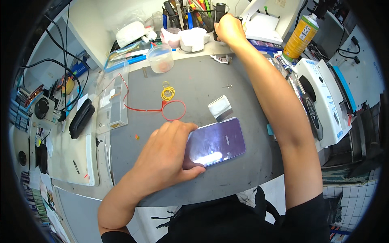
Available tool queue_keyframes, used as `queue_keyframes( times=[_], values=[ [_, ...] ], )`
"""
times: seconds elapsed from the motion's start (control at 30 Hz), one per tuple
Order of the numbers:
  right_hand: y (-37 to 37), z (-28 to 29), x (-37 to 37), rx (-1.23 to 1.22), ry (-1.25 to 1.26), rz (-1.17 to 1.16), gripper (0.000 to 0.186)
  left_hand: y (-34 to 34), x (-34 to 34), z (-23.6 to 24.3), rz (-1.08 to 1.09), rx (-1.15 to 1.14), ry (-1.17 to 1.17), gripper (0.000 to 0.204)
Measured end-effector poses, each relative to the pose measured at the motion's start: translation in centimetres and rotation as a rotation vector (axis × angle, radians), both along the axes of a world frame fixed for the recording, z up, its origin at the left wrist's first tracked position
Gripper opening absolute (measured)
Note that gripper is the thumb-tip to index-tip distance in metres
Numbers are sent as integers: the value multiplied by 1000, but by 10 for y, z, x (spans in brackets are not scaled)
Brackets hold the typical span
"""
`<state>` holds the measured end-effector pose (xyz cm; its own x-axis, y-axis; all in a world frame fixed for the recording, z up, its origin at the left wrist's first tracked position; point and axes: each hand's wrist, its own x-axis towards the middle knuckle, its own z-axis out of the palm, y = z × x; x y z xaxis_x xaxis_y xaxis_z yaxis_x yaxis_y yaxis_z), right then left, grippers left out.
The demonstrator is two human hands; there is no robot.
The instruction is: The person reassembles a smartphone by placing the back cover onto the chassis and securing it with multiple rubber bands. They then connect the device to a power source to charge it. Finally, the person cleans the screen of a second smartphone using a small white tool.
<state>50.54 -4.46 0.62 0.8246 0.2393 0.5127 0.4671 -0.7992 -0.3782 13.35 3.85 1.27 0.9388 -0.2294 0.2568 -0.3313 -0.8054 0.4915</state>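
Head view: purple phone [216,143] face-down on grey mat [194,81], pinned at near-left end by left hand [168,156], palm over the corner, thumb along the lower edge. Closed on the phone, pressing rather than lifting.

Right hand [229,29] stretched far beyond the phone, fingers wrapped shut around a black cylindrical tool [220,16] beside the tool holder [194,16] at the back of the bench. Reads as the fetch-a-tool step: phone steadied, tool gripped, not yet brought to the work. Next move likely calls for clearing the crowded holder without snagging neighbours, then carrying the tool back to the phone's free far edge while the left keeps pressure on.

Just beyond the phone: small white-grey pull tab or film piece [221,108], touching or nearly so. Further from the left grip: red wire loop [174,110], yellow rubber bands [167,92], clear round tub [160,58].

Packages and labels: tall orange-yellow spray can [300,36] with a label panel, right of the tool grip; white box-shaped machine [324,101] with blue-trimmed labels off the right forearm; clear rectangular plastic case [113,101] with a small yellow sticker, left of the mat. Print too small to make out.
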Motion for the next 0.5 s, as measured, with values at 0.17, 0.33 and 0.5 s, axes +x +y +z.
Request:
queue_keyframes(
  times=[0.17, 0.33, 0.5],
  values=[
    [-11, 7, 1, -9, -58, -2, 27, -1, 2, 0, -6, 14, 12, 73],
    [-34, 38, -52, 3, -157, 200, 31, 2, -1, -3, 21, 33, 36, 76],
    [-85, 34, -42, -7, -52, 25, 79, 1, 0, -3, 14, 30, 53, 72]
  ],
)
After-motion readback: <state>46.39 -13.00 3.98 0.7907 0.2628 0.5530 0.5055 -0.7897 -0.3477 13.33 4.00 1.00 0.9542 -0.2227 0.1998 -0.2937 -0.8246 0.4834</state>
